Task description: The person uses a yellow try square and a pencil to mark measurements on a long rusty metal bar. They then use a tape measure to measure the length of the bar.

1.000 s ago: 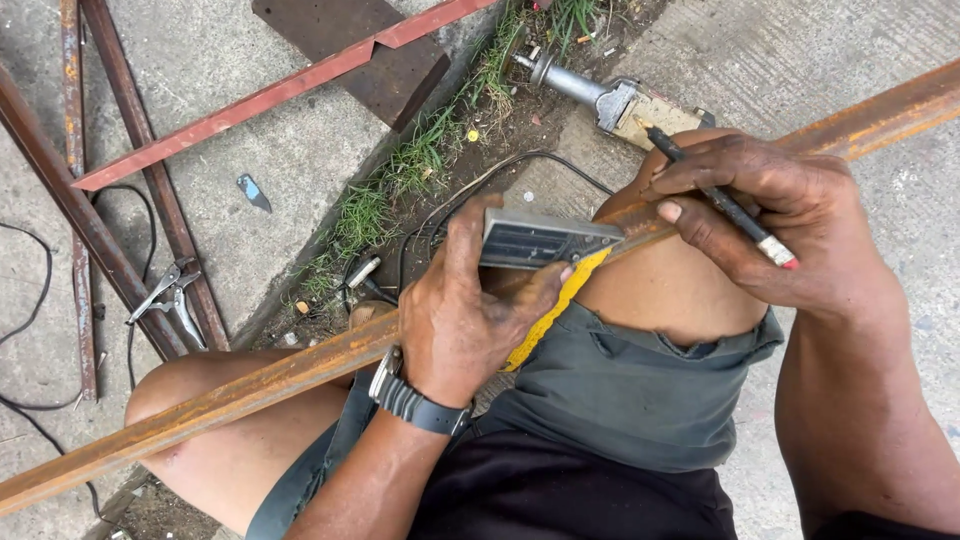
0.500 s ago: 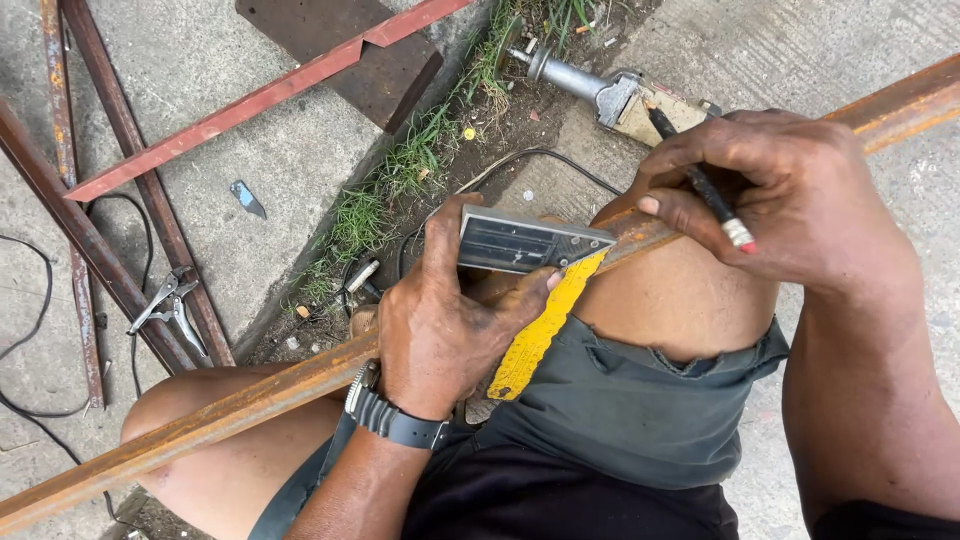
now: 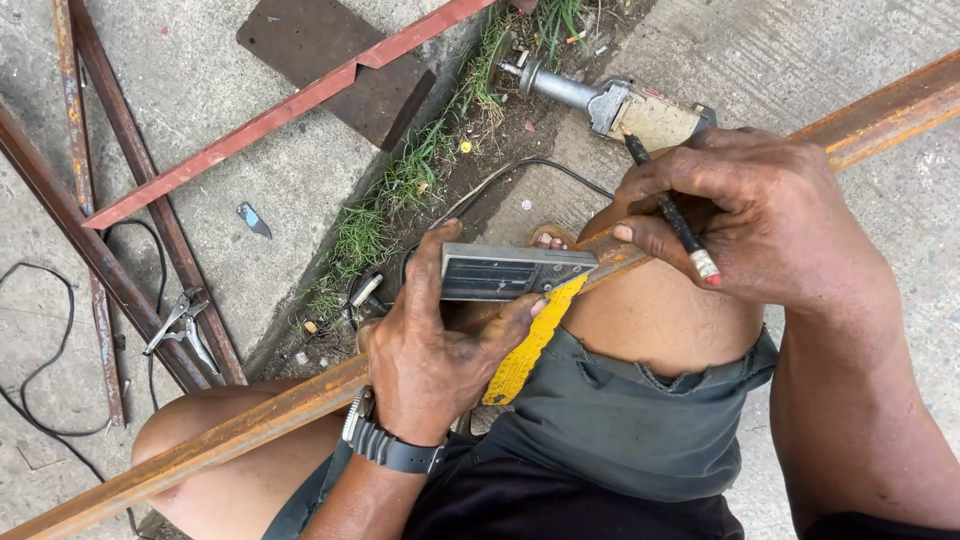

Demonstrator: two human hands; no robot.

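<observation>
my left hand (image 3: 430, 350) sits centre frame, fingers clamped on a try square (image 3: 515, 272): grey metal stock pinched between thumb and fingers, its yellow blade (image 3: 528, 345) running down-left over my grey shorts (image 3: 640, 420). the stock is pressed against the rusty steel bar (image 3: 250, 425), which lies across both my knees, running diagonally from lower left of the frame to upper right. bar looks orange-brown, rough, flaky with rust.

my right hand (image 3: 760, 215) is right of centre, fingers closed around a dark pencil (image 3: 670, 215) with a pale end and a red tip at the bottom, its upper end pointing up-left. that hand rests over the bar just beside the square's stock.

black watch (image 3: 385, 445) on my left wrist.

upper centre: angle grinder (image 3: 620, 105) lying on the concrete, grey metal head, tan body, black cord (image 3: 500, 175) curving off it. upper left: red-painted angle iron (image 3: 280, 105) across a dark rusty plate (image 3: 320, 55). left edge: more rusty bars (image 3: 90, 250) and locking pliers (image 3: 180, 320) on the ground. strip of grass (image 3: 400, 190) between the concrete slabs. labels on the tools are too small to tell.
</observation>
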